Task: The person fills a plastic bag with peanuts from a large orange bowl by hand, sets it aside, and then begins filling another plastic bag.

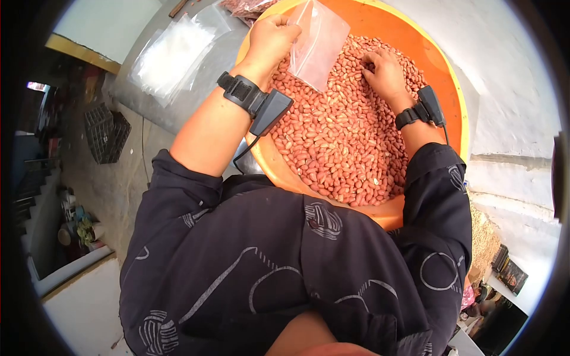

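My left hand (272, 43) pinches the edge of a clear plastic zip bag (323, 41), held up over the far left of a big orange tub (409, 26). The bag looks flat, and reddish peanuts (332, 142) show beneath it. Those peanuts fill much of the tub in a wide heap. On the heap's right side, my right hand (386, 74) rests with fingers curled into the peanuts; what lies under the fingertips is partly hidden. Each wrist wears a black strap with a small box and a cable.
A pile of clear plastic bags (175, 56) lies on a grey table (127, 89) left of the tub. Behind it sits a bag with reddish contents (248, 7). A black crate (107, 133) stands on the floor at left. A pale wall borders the tub's right side.
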`<state>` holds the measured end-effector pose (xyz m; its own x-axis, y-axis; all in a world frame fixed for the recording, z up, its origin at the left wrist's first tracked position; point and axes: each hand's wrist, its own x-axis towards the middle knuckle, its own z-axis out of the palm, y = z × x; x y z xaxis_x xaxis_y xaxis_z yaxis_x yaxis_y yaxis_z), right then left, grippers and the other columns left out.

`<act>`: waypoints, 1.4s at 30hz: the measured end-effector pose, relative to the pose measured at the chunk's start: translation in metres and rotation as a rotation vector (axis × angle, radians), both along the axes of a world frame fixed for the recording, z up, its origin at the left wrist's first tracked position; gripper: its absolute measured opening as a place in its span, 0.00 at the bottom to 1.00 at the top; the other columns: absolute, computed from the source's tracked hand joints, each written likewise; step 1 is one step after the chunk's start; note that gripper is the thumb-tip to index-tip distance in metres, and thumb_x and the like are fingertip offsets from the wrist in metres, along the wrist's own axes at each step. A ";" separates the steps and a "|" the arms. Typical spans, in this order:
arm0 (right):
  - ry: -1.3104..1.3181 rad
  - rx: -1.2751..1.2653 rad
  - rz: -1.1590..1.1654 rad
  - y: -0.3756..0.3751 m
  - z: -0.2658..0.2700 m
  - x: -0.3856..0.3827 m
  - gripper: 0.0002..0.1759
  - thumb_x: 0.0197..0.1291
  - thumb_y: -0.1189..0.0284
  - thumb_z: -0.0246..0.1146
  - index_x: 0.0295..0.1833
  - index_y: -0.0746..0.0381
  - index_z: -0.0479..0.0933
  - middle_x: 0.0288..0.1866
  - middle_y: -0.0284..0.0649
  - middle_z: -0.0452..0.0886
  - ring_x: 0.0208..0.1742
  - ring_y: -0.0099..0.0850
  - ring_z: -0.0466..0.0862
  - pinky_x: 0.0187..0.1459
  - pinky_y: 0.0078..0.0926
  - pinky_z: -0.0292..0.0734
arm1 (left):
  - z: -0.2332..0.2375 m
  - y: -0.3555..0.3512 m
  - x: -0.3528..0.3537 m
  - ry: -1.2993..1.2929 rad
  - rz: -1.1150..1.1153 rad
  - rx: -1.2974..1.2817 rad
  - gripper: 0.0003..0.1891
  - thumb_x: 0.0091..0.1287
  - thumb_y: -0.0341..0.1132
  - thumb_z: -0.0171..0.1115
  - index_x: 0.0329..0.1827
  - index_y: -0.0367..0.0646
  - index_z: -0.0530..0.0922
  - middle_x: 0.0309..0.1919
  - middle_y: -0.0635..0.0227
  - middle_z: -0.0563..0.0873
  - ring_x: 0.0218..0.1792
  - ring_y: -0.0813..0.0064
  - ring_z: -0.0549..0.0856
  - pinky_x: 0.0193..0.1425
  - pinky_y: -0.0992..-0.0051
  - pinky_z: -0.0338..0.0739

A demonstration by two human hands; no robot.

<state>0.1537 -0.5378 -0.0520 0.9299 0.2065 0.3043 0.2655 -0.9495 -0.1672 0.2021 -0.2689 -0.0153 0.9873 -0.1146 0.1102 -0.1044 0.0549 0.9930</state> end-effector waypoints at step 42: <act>0.470 1.000 0.122 0.006 -0.018 0.000 0.05 0.58 0.79 0.63 0.40 0.66 0.79 0.31 0.32 0.81 0.32 0.19 0.80 0.37 0.18 0.77 | 0.003 0.002 -0.003 -0.006 0.020 0.081 0.10 0.62 0.29 0.62 0.44 0.32 0.79 0.32 0.68 0.83 0.31 0.81 0.80 0.37 0.81 0.75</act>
<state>0.1534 -0.5315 -0.0703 0.9866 0.1630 0.0076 0.0573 -0.3026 -0.9514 0.1992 -0.2665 -0.0127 0.9888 -0.1040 0.1068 -0.1102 -0.0276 0.9935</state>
